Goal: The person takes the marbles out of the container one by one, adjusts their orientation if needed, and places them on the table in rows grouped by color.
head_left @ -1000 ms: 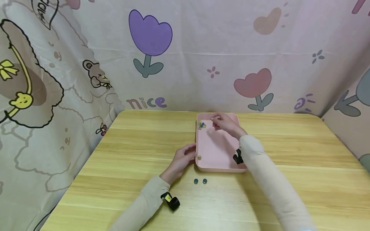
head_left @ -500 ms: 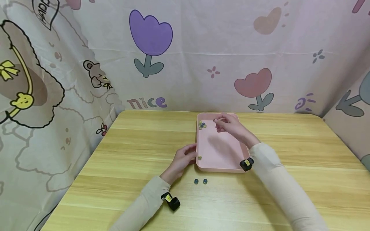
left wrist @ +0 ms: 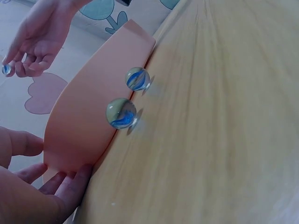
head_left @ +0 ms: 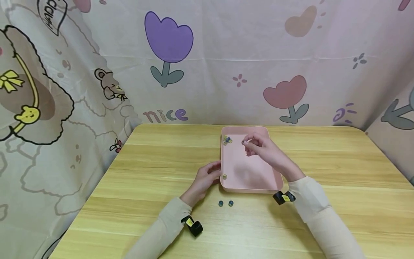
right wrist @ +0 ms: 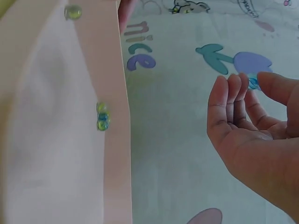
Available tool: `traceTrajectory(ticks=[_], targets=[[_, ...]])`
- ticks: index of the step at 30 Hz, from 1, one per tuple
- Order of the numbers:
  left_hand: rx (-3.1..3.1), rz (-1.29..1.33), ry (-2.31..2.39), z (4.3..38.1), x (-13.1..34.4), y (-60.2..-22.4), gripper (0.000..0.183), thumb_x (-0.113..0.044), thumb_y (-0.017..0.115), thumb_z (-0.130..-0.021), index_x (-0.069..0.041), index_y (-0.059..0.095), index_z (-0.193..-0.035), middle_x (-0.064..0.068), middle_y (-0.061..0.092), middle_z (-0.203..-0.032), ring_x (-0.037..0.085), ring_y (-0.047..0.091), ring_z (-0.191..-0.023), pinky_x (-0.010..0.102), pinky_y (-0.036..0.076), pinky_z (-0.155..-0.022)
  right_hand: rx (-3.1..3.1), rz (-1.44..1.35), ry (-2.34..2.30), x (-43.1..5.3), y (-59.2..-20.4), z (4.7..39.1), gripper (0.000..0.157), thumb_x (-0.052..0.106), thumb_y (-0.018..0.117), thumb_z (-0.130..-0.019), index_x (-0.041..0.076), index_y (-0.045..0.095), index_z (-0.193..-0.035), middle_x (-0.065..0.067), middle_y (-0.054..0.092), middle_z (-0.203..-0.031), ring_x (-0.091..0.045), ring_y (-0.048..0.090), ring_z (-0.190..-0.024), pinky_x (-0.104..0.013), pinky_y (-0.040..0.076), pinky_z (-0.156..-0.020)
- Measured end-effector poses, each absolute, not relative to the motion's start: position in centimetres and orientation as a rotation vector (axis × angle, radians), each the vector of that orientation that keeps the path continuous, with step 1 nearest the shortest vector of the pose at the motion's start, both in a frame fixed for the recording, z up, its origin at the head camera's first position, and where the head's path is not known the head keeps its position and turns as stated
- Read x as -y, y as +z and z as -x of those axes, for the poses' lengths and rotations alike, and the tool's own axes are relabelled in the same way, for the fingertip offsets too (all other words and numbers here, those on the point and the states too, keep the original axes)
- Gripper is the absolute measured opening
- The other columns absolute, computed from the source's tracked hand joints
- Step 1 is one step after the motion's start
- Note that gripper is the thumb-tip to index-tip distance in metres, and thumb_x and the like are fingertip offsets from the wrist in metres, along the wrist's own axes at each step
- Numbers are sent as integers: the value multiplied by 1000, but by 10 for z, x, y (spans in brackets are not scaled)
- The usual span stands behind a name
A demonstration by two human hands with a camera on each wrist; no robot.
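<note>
My right hand (head_left: 263, 149) is raised over the pink tray (head_left: 247, 189), pinching a blue-streaked clear glass marble (right wrist: 253, 82) between thumb and fingertips. My left hand (head_left: 203, 180) rests against the tray's left wall, its fingers touching the outside near the front corner. Inside the tray, several yellow-green and blue marbles (head_left: 228, 140) cluster at the back left. A single yellowish marble (head_left: 224, 176) lies at the front left. On the table before the tray sit two blue-streaked marbles, a left one (head_left: 221, 203) and a right one (head_left: 231, 203).
The wooden table (head_left: 155, 172) extends to both sides of the tray. Behind it hangs a printed cloth (head_left: 213, 43) with flowers, and more of it covers the left and right sides. Each wrist wears a small black camera.
My right hand has drawn back from the rear of the tray toward the front right, and the pinched marble has come into view. My left hand stays at the tray wall.
</note>
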State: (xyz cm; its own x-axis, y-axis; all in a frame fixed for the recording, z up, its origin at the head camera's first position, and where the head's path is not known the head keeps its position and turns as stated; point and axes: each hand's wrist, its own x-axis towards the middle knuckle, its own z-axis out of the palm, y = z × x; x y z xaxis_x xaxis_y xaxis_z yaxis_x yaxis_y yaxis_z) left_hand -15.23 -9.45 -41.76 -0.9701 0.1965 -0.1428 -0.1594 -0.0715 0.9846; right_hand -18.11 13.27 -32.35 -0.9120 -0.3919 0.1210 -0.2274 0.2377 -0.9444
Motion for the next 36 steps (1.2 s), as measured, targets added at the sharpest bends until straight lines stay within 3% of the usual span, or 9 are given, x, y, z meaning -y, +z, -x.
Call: traceTrajectory(ticks=[7,20,29,36], targets=[[-1956,-50,2141,153,95,-418,45,1,57,-92,6,48,-136,22,52,-132,33,54,-117,36,53,-90,-2337,560,-1772,-133,-331,168,18,9,51,-100,-4,52,-112,-10,60,-87,-20,58,-79,-35,55,-80],[-1949,-59,2143,153,95,-418,45,2,56,-93,7,46,-137,23,50,-134,35,52,-117,37,53,-90,-2322,538,-1793,-139,-343,163,19,9,49,-101,-6,51,-113,-21,55,-89,-19,56,-77,-34,54,-78],[-1961,-57,2140,151,95,-418,46,2,56,-92,6,47,-137,22,51,-134,32,53,-117,36,53,-90,-2317,564,-1762,-141,-348,155,18,11,51,-100,-5,53,-111,-10,56,-83,-19,57,-77,-32,54,-76],[-1972,-54,2134,151,95,-418,45,1,57,-92,6,48,-137,22,52,-133,32,54,-116,35,54,-89,-2286,617,-1766,-137,-345,145,16,9,51,-100,-4,53,-109,-9,54,-83,-18,56,-75,-28,53,-73]])
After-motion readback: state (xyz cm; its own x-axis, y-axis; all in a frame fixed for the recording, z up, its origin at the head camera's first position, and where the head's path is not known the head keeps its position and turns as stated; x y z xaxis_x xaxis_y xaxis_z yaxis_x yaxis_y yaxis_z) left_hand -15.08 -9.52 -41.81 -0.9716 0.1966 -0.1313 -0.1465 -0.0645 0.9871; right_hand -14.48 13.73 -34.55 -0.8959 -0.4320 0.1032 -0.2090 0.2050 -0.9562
